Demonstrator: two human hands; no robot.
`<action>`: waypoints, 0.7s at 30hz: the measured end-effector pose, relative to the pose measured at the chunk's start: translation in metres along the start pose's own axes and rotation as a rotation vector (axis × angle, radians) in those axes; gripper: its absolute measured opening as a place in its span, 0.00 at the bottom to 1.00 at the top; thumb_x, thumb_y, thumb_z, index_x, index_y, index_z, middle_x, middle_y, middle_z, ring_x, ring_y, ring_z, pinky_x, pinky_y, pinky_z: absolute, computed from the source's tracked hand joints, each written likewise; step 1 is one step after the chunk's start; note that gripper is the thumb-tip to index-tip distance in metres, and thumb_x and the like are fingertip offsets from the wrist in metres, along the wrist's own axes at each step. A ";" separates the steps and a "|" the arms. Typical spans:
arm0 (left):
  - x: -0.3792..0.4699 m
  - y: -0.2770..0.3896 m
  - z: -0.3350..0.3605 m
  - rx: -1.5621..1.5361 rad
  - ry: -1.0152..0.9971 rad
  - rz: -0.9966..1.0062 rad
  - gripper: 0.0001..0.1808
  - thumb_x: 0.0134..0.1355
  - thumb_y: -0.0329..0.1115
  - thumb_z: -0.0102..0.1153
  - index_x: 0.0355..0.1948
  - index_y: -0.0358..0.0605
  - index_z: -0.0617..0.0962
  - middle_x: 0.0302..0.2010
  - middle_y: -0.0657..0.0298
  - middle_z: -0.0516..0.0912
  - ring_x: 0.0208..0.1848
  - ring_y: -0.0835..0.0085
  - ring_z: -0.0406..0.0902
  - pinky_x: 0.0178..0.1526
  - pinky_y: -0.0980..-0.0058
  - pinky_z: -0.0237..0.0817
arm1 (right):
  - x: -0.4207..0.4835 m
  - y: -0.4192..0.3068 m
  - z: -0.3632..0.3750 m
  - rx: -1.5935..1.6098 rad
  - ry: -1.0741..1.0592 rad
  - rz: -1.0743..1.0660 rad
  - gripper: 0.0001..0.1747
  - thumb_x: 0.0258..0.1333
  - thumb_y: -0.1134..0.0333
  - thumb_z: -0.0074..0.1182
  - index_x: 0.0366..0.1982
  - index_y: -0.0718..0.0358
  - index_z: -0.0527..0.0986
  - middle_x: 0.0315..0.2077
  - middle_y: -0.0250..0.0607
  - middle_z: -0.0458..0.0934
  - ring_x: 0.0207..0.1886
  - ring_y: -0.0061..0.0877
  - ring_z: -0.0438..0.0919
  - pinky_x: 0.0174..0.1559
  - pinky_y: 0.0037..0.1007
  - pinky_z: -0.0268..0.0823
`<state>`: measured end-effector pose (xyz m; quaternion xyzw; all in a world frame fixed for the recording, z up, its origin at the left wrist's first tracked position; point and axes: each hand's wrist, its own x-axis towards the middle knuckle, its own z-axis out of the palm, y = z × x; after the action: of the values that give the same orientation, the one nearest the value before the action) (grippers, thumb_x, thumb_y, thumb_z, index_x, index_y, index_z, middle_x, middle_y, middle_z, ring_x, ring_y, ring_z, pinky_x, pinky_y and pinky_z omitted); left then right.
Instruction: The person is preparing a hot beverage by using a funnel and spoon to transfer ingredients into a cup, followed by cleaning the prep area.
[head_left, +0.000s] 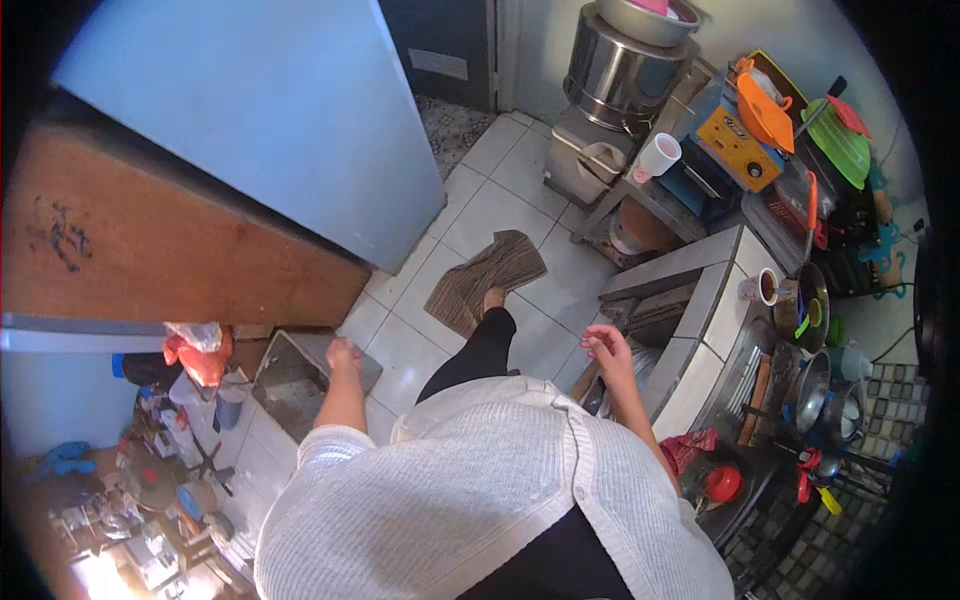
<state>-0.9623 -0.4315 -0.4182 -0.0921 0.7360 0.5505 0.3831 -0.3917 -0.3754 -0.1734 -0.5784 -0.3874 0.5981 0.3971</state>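
Note:
My left hand (343, 354) hangs over the edge of a grey open box-like basin (289, 394). It is blurred and its fingers are curled out of sight, so I cannot tell what its grip is like. On the other side, my right hand (609, 346) is raised beside the tiled counter (694, 367), loosely bent with the fingers slightly apart and nothing in it. A striped brown cloth (480, 281) lies crumpled on the floor, with one of my feet (493, 298) on it.
A wooden cabinet panel (172, 240) and a pale blue door-like panel (262, 120) rise at left. To the right, the counter bears a cup (757, 286), pans (812, 394) and a red ladle-like utensil (724, 484). A steel pot (619, 71) stands at the back, beside a white bin (592, 161).

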 end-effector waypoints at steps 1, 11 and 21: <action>0.002 0.010 -0.019 -0.011 0.072 0.058 0.03 0.56 0.34 0.54 0.31 0.49 0.76 0.21 0.62 0.73 0.16 0.66 0.68 0.16 0.67 0.59 | -0.003 0.001 0.000 -0.012 -0.029 -0.016 0.11 0.62 0.68 0.53 0.46 0.61 0.74 0.41 0.32 0.79 0.41 0.18 0.76 0.42 0.20 0.64; -0.033 0.084 -0.128 0.329 0.417 -0.172 0.31 0.60 0.50 0.50 0.63 0.51 0.67 0.60 0.52 0.71 0.60 0.46 0.69 0.53 0.36 0.61 | -0.019 0.004 -0.033 -0.041 0.111 -0.064 0.11 0.63 0.66 0.52 0.45 0.59 0.74 0.40 0.31 0.79 0.40 0.18 0.77 0.41 0.19 0.65; -0.052 -0.053 0.130 1.682 -1.076 0.577 0.30 0.56 0.52 0.59 0.54 0.45 0.77 0.52 0.50 0.80 0.53 0.54 0.77 0.56 0.62 0.68 | -0.007 -0.003 -0.070 0.050 0.233 -0.131 0.10 0.62 0.69 0.52 0.44 0.63 0.75 0.39 0.32 0.78 0.39 0.19 0.76 0.45 0.23 0.67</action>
<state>-0.8365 -0.3521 -0.4357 0.6423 0.6083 -0.1015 0.4550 -0.3220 -0.3806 -0.1700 -0.6074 -0.3607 0.5089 0.4919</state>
